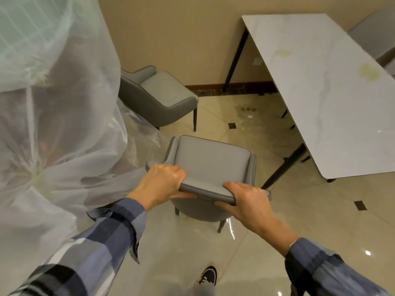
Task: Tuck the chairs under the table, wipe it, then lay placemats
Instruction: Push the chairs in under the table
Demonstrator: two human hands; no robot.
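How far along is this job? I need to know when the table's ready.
Early. Both hands, left hand and right hand, grip a grey chair's backrest, away from the table. Another chair stands loose. Yellowish stains remain; no placemats in view.

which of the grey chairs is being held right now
The near chair at the bottom centre: the left hand and right hand grip its backrest. The chair by the wall and the one behind the table stand untouched.

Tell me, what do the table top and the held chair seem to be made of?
Table top: probably marble or a stone-look slab, glossy white with grey veins. Held chair: seemingly grey leather or faux leather, matte and smooth, with piped seams.
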